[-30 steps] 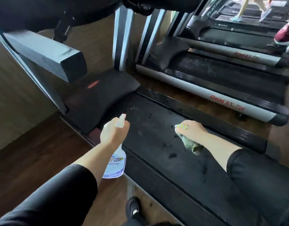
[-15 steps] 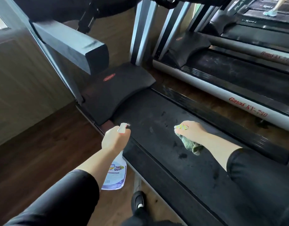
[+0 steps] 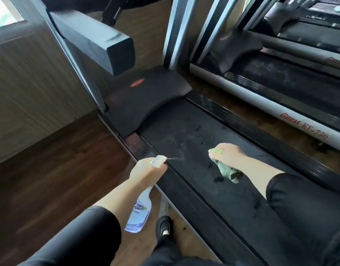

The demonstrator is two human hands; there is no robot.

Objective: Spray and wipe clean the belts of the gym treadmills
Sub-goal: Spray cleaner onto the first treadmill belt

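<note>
Spraying is under way: the bottle (image 3: 138,214) is held closed in the left hand (image 3: 146,172), and a fine mist is seen leaving its nozzle toward the belt (image 3: 186,131). The right hand (image 3: 229,155) is closed on a green cloth (image 3: 227,170), pressed on the belt. Dark spots are left there, so wiping seems hardly begun; the next treadmill (image 3: 291,81) looks dusty and undone.

At your lower left lies dark wood floor (image 3: 50,179); a tan wall (image 3: 31,89) fills the left, and a bright window (image 3: 4,14) shows at upper left.
</note>
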